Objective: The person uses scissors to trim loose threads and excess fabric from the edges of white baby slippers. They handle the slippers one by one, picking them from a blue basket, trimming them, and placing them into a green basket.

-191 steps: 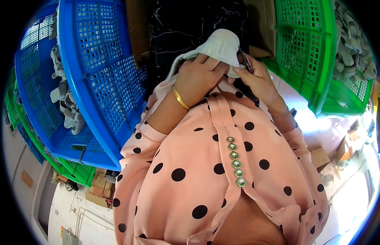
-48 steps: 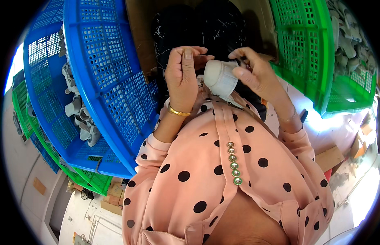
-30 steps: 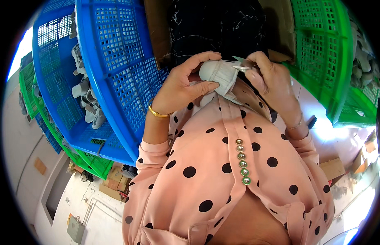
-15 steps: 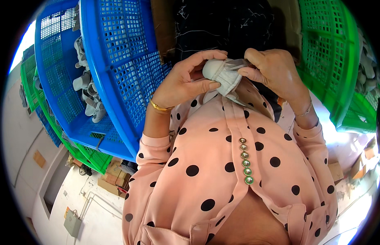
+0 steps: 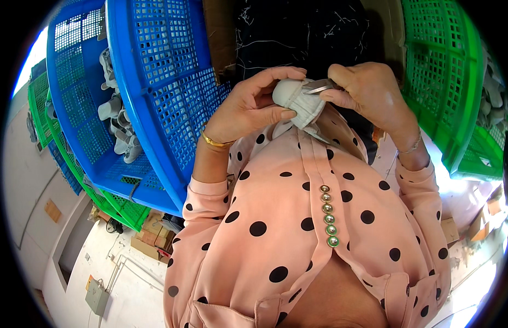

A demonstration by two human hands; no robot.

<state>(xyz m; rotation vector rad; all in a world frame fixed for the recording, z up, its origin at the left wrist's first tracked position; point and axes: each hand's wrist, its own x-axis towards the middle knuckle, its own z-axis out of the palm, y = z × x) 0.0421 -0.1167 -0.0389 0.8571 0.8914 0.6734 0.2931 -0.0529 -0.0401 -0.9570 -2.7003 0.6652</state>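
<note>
A small whitish-grey shoe upper (image 5: 301,104) is gripped between the thumb and fingers of my left hand (image 5: 247,108), just above my lap. Its rounded end points up and to the left. Closed around a pair of metal thread snips (image 5: 322,86), my right hand (image 5: 371,97) holds the blades against the upper's right edge. Most of the snips' handle is hidden inside that hand. Whether a thread lies between the blades is too small to tell.
A blue perforated crate (image 5: 180,104) with several grey shoe uppers (image 5: 122,128) stands at my left. At my right is a green crate (image 5: 437,82) with more uppers (image 5: 490,93). Dark cloth (image 5: 297,33) strewn with loose white threads lies beyond my hands.
The snips' blades, smeared by motion earlier, now show clearly at the upper's edge. My right hand has shifted only slightly; the left keeps its hold.
</note>
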